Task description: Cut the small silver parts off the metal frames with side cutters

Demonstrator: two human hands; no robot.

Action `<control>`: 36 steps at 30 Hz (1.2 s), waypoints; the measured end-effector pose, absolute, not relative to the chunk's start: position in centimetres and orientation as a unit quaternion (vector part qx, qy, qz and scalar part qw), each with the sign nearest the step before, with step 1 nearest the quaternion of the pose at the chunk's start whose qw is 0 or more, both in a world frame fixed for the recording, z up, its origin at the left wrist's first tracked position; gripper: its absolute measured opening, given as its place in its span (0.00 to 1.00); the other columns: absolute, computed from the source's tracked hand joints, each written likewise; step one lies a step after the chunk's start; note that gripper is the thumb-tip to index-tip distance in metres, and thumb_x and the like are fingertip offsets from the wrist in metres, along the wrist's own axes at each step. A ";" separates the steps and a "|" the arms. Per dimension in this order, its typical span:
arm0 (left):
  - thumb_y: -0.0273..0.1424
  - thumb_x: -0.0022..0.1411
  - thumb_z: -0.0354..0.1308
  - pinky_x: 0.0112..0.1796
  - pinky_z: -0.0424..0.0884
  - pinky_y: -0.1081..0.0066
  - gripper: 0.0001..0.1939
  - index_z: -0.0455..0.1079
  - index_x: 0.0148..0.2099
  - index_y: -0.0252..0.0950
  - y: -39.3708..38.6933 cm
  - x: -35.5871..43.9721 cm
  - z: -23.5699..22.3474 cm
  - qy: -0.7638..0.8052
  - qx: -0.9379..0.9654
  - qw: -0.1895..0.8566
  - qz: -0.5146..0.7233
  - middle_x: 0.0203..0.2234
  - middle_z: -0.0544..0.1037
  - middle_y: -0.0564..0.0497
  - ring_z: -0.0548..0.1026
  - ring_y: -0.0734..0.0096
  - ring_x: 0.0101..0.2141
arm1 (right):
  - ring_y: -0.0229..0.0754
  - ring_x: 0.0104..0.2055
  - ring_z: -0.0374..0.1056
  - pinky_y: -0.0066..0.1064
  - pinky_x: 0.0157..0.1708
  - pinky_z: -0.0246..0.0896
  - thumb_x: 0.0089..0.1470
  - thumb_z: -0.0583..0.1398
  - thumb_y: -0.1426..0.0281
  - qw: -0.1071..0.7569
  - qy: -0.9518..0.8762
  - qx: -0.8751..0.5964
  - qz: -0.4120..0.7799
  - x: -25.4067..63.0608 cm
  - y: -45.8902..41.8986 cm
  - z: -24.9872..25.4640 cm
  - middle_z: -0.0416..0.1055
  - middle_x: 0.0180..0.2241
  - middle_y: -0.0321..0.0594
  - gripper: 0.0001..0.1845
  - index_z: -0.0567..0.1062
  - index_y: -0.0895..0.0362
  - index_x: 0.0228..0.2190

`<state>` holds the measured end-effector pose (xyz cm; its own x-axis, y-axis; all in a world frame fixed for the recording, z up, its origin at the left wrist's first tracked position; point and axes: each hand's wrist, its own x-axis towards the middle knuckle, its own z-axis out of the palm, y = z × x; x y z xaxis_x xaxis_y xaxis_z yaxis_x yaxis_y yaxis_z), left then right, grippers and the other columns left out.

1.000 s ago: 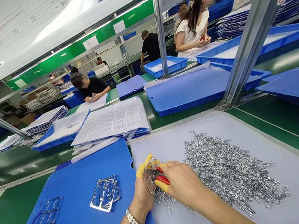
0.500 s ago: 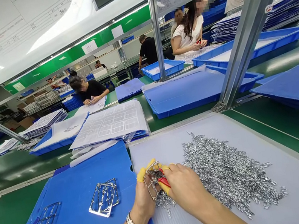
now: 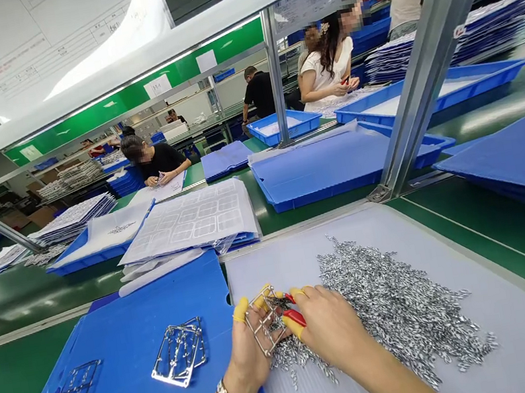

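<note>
My left hand (image 3: 250, 349) holds a silver stamped metal frame (image 3: 263, 322) up against its fingers, just above the edge of a pile of small silver metal pieces (image 3: 398, 315). My right hand (image 3: 330, 331) grips red-handled pliers (image 3: 295, 318) close to that frame, and their jaws are hidden behind the fingers. Both hands wear yellow finger cots. The pile lies on a grey corrugated plastic board (image 3: 349, 235). Left of my hands, a small stack of similar frames (image 3: 178, 356) rests on a blue plastic board (image 3: 112, 322).
More metal frames (image 3: 74, 392) lie at the board's lower left. Beyond it are blue trays (image 3: 333, 168), a clear sleeved sheet (image 3: 186, 222) and stacked printed sheets on a green bench. Metal uprights (image 3: 409, 91) rise ahead, with seated co-workers (image 3: 153, 160) across the line.
My view has drifted slightly, shifting the scene left and down. My left hand has rotated its palm upward with the frame, and the pliers remain in my right hand.
</note>
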<state>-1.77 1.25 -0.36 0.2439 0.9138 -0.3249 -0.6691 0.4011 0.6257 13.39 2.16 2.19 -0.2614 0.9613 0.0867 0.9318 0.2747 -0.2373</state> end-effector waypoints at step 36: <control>0.45 0.62 0.47 0.45 0.68 0.60 0.26 0.70 0.53 0.32 0.9 -1.6 -0.3 0.345 0.203 0.759 0.513 0.46 0.74 0.40 0.69 0.54 0.48 | 0.49 0.39 0.70 0.36 0.37 0.58 0.54 0.55 0.63 0.100 -0.796 -0.588 0.104 14.2 2.6 2.9 0.75 0.36 0.45 0.15 0.74 0.58 0.39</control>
